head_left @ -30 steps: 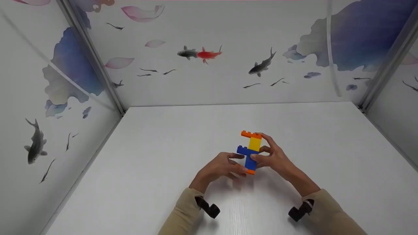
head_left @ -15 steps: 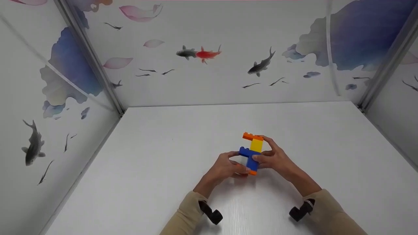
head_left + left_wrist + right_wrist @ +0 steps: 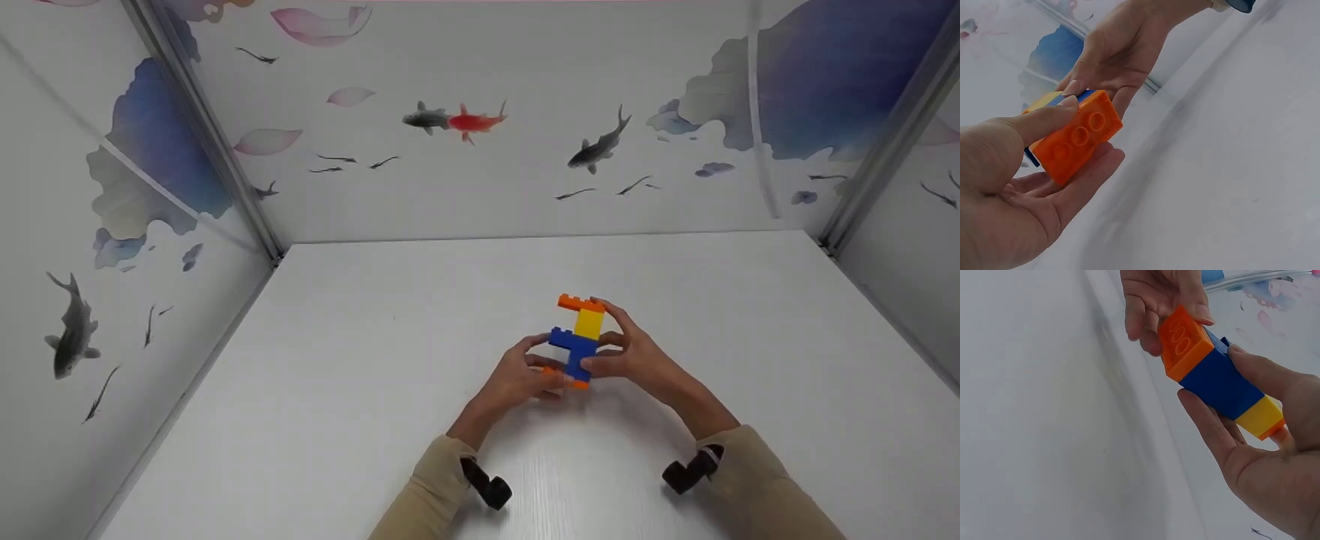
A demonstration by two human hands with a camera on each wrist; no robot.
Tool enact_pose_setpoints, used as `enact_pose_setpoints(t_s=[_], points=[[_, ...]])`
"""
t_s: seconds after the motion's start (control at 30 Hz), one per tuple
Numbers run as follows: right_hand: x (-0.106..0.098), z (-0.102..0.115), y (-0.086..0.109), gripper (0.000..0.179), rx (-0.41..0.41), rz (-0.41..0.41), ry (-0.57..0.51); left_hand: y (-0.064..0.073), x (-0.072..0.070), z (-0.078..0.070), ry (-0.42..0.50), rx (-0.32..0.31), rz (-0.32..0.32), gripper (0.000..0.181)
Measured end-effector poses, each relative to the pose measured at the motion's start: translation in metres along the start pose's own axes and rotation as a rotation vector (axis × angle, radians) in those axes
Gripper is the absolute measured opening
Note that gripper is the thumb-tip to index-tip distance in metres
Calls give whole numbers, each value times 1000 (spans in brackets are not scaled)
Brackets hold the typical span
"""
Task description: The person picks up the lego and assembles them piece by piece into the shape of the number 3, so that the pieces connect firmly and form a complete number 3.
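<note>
Both hands hold a stack of toy building bricks above the table in the head view. An orange brick (image 3: 574,302) tops it, above a yellow brick (image 3: 589,324) and blue bricks (image 3: 576,345). My left hand (image 3: 517,379) pinches the bottom orange brick (image 3: 1081,138), thumb above and fingers beneath, as the left wrist view shows. That brick's hollow underside with round tubes faces the left wrist camera. My right hand (image 3: 637,360) grips the blue part between thumb and fingers, with one finger up at the top orange brick. In the right wrist view, its thumb (image 3: 1264,371) lies along the blue side.
The white table (image 3: 375,315) stretches around the hands. White panels with painted fish and blotches stand at the back (image 3: 510,187) and both sides, joined by metal posts (image 3: 206,127). Black wrist cameras (image 3: 491,491) hang from both sleeves.
The stack first shifted slightly right and toward me, then rose a little away from me. My left fingers have closed in around the bottom orange brick, whose left end now shows between them.
</note>
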State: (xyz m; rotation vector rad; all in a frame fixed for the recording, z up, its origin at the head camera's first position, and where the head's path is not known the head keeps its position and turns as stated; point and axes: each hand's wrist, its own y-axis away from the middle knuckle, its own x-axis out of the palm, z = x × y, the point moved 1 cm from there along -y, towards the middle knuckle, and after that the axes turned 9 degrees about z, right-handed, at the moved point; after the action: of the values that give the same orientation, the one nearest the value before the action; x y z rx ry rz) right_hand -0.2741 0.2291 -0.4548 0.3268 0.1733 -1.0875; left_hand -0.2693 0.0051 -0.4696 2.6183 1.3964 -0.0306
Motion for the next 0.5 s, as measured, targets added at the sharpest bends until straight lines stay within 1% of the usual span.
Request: enact_pose_setpoints(t_s=[0.13, 0.17, 0.27, 0.33, 0.4, 0.5], points=[[-4, -1, -9, 106, 30, -3, -22, 0, -3, -4, -153, 56, -46, 85], [-5, -1, -11, 104, 34, -2, -44, -1, -3, -4, -175, 67, -58, 84], [-5, -3, -18, 94, 37, -2, -95, -4, -5, -4, -204, 94, -98, 80], [-5, -3, -24, 87, 44, -14, -118, -6, -5, -3, -213, 89, -129, 78], [-6, -4, -29, 82, 60, -27, -113, -10, -4, -3, -227, 75, -151, 77], [-8, -5, -37, 77, 78, -39, -101, -15, -4, -2, -251, 46, -166, 79]])
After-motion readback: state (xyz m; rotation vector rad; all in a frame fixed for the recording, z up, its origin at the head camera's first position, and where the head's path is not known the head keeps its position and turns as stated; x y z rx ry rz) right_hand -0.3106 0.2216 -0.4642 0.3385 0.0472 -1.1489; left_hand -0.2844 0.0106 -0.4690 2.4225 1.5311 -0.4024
